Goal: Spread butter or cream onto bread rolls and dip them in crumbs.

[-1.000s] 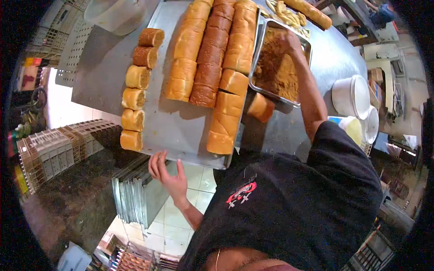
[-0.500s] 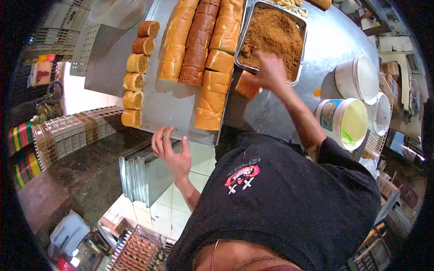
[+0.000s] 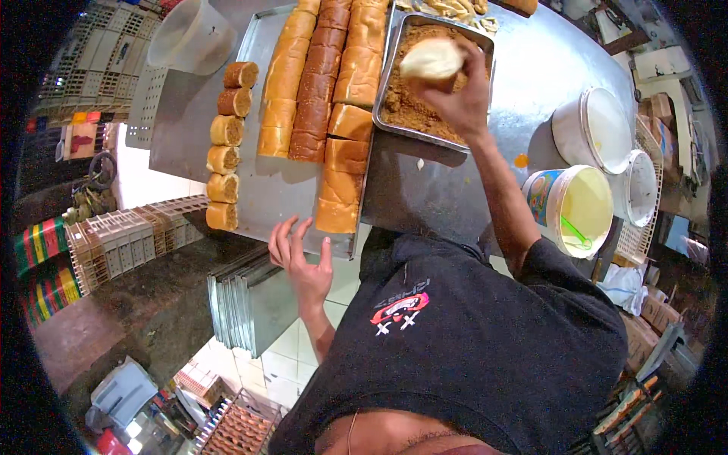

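My right hand (image 3: 460,95) grips a piece of bread (image 3: 432,59) above a metal tray (image 3: 419,136) of brown crumbs (image 3: 406,106). The bread's pale, creamy-looking face is turned up toward me; my fingers and palm hide part of it. At the front edge of a large baking tray (image 3: 284,199), my left hand (image 3: 302,267) has its fingers apart and holds nothing. Whether its fingertips touch the rim I cannot tell. Long rows of sliced bread (image 3: 312,98), golden and dark brown, lie on that baking tray. Along its left side stands a line of short crumb-ended pieces (image 3: 225,159).
To the right stand a bucket of pale yellow cream (image 3: 588,208) with a green utensil (image 3: 576,233) and white tubs (image 3: 595,129). A clear plastic container (image 3: 193,38) sits at the far left. Stacked metal sheets (image 3: 250,307) are below the table's front edge.
The bread piece that lay beside the crumb tray's near edge is now in my right hand, lifted over the crumbs. My left hand stays by the baking tray; the view has shifted slightly.
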The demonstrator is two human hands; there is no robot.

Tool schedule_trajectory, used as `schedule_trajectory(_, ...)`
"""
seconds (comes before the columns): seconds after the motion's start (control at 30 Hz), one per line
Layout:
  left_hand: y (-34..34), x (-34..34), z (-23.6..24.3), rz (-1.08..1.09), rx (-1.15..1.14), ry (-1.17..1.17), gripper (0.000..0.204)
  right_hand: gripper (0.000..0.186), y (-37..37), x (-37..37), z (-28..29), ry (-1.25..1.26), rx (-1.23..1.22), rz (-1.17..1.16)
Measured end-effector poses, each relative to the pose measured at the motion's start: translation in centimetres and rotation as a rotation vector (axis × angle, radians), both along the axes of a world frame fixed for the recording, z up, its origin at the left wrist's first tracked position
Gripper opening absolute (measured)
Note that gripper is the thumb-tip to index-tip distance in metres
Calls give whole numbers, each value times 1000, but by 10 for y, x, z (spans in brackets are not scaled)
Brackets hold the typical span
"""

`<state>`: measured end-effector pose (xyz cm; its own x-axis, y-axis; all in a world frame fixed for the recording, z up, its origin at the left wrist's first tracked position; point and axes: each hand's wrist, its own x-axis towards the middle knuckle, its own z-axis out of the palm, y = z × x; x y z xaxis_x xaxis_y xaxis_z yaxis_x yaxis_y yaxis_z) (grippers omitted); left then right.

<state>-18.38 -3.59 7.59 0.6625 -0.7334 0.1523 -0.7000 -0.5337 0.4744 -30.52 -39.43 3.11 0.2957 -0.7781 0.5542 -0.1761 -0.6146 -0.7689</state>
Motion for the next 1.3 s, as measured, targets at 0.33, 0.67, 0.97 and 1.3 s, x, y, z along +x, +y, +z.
schedule_trajectory(0.33, -8, 14, 2, 4, -2, 5, 44, 89, -63, -12, -85, 265, 116, -117)
schedule_trajectory(0.67, -6, 35, -14, 48, -15, 47, 45, 92, -111, -4, -54, 1010, -66, 56)
schedule_trajectory(0.97, 11, 67, -32, 144, 17, 175, 47, 69, -90, -8, -28, 748, -78, 80)
schedule_trajectory(1.3, 35, 110, -42, 257, 16, 246, 46, 62, -96, 225, 27, 611, 107, 325)
